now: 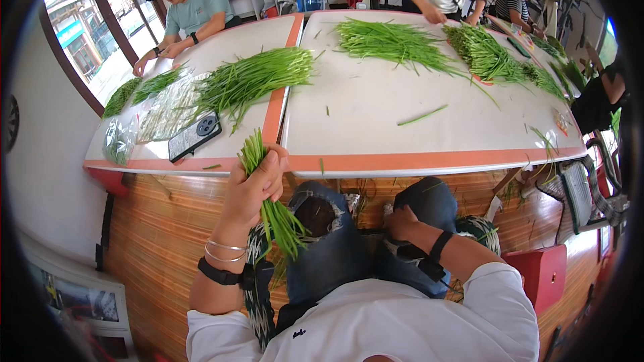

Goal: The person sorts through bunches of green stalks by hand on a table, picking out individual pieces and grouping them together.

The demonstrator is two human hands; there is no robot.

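Observation:
My left hand (259,176) is closed around a bundle of green garlic chives (282,226), held upright just off the table's front edge, with cut ends above the fist and leaves hanging below. My right hand (401,222) rests low near my right knee, fingers curled; whether it holds anything is hidden. On the white table (352,125) lies a large pile of chives (256,75) beyond my left hand. Another pile (387,42) lies at the far middle, and a further one (483,55) to its right. One loose stalk (422,115) lies on the tabletop.
A smartphone (195,137), a clear plastic bag (119,142) and a sheet of clear packaging (171,110) lie at the left. Several people sit or stand around the table. A woven chair (573,196) and a red box (538,274) are at the right. Chive scraps litter the wooden floor.

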